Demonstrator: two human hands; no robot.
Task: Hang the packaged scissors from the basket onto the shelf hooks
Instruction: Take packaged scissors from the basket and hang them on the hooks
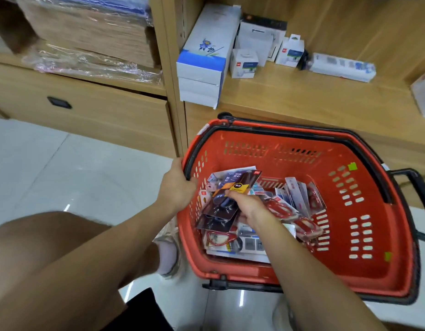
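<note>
Pinching glossy dark scissors card (227, 199), right hand (248, 206); left hand (176, 187) grips perforated red plastic basket (364, 235).

Basket (383, 199) of smooth, perforated red plastic with matt black plastic handles (401, 173); scissor packs (221, 206) of glossy printed card under clear plastic blisters. Shelf (302, 91) in matt wood-grain finish, boxes (204, 56) of smooth white cardboard, stack (87, 32) of brown paper under crinkled clear film. Floor (63, 163) of glossy pale tile.
</note>
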